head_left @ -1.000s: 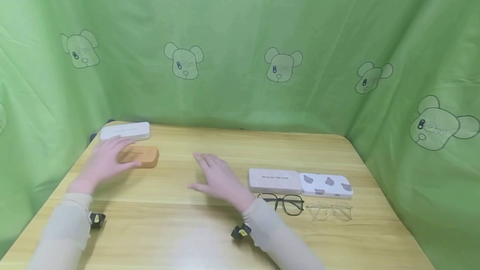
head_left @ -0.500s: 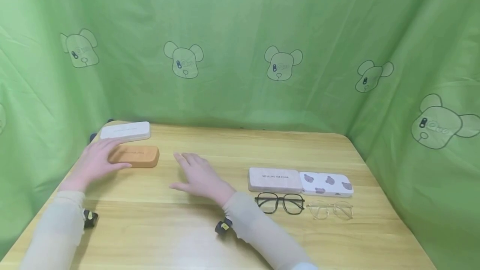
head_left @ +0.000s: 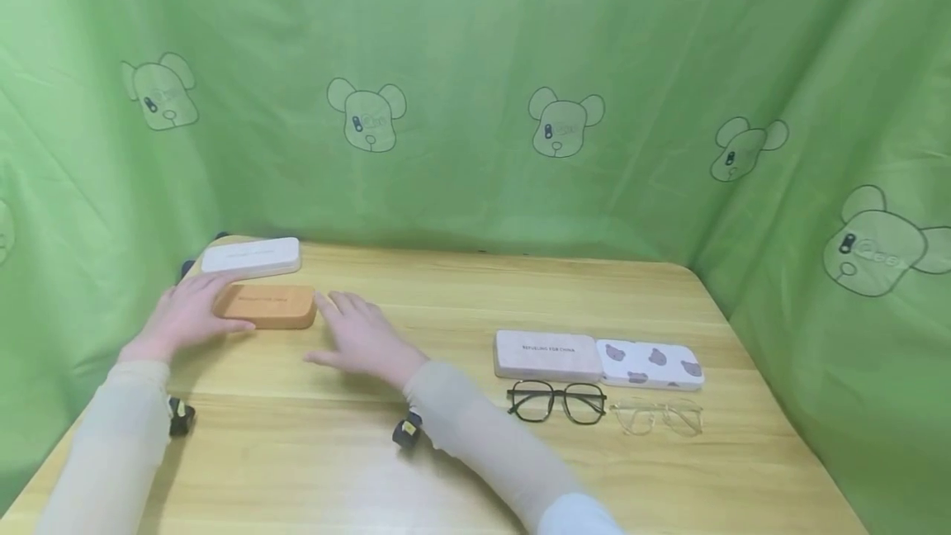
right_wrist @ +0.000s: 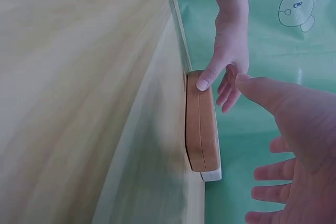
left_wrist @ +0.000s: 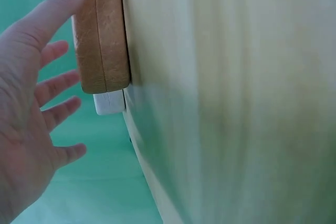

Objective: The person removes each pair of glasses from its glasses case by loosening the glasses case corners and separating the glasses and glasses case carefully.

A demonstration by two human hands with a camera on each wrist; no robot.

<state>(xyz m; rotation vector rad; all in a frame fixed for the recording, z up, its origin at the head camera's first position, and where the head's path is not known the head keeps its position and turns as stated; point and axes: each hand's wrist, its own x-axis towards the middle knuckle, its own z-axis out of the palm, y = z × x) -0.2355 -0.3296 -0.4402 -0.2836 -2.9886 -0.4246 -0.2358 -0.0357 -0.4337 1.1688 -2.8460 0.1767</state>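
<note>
An orange-brown glasses case [head_left: 271,306] lies closed on the table at the left. My left hand [head_left: 184,312] is at its left end, thumb at the front side and the other fingers spread behind that end. In the left wrist view the thumb [left_wrist: 55,11] overlaps the case's seamed side [left_wrist: 102,40]. Just off the right end is my right hand [head_left: 364,337], fingers loosely extended, holding nothing. The right wrist view has both the case [right_wrist: 201,129] and the right hand's spread fingers [right_wrist: 273,174], with a gap between them.
Behind the orange case lies a white glasses case [head_left: 251,257]. To the right are a pale pink case [head_left: 548,356] and a bear-print case [head_left: 650,364], side by side. In front of them rest black-framed glasses [head_left: 557,401] and clear-framed glasses [head_left: 657,417]. Green curtain [head_left: 475,188] surrounds the table.
My right hand has travelled left across the table to near the orange case's right end. My left hand has shifted slightly left and lower around the left end. The cases and glasses stay put.
</note>
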